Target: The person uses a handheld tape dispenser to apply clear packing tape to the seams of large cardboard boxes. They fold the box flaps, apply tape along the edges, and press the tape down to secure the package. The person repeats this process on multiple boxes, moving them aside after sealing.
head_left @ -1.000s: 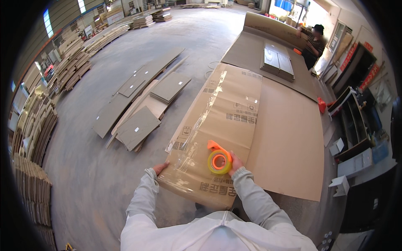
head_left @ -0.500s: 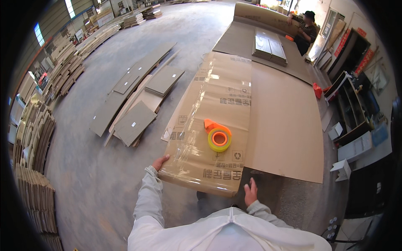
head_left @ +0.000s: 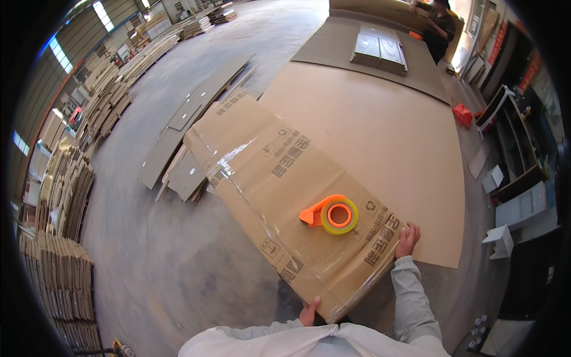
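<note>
A long flat cardboard-wrapped package (head_left: 285,190), banded with shiny clear tape and dark print, lies slantwise over the table's left side. Its near end points toward my body. At that end's left corner, my left hand (head_left: 310,310) grips the edge, thumb showing and the other fingers hidden. My right hand (head_left: 407,240) is wrapped round the right corner of the same end. On top of the package, nearer my right hand, rests an orange tape dispenser (head_left: 339,215) with a yellowish tape roll; neither hand touches it.
A brown cardboard sheet (head_left: 380,137) covers the table. Farther back lies a stack of panels (head_left: 379,52), with another person (head_left: 437,27) beyond it. Grey boards (head_left: 199,113) lie on the left; stacked cardboard (head_left: 62,279) stands at far left. A black shelf (head_left: 514,143) stands right.
The package has swung round: its far end went left, its near end right and toward me. The dispenser turned along with it. My right hand, free before, now grips the package.
</note>
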Available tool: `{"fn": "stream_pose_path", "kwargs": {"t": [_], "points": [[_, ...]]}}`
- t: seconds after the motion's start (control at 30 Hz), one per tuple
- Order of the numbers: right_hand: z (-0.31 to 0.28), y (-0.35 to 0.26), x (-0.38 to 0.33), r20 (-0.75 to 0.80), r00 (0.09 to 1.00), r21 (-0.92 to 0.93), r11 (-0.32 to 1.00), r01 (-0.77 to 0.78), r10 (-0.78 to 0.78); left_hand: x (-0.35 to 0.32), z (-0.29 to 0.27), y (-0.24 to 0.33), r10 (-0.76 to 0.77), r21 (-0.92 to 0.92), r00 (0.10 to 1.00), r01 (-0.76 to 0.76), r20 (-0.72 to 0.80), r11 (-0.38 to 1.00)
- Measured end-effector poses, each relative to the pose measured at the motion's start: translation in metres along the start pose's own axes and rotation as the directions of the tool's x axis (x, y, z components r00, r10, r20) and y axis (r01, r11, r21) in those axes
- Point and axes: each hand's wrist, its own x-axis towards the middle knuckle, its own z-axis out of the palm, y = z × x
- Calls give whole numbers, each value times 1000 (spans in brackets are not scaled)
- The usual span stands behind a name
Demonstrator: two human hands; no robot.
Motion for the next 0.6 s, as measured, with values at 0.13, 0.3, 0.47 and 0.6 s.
{"fn": "stream_pose_path", "kwargs": {"t": [0.13,0.3,0.47,0.6], "points": [[27,-2,66,59,997,44,998,43,-46,24,53,-1,-168,-66,986,168,-4,984],[54,-22,143,149,988,342,935,-95,46,37,103,41,-314,-20,949,313,-8,949],[78,-102,196,-6,1000,-53,998,25,-25,71,146,75,-275,111,958,284,-87,952],[118,-156,163,213,966,-542,806,240,-145,123,142,87,-356,402,934,336,-27,852]]}}
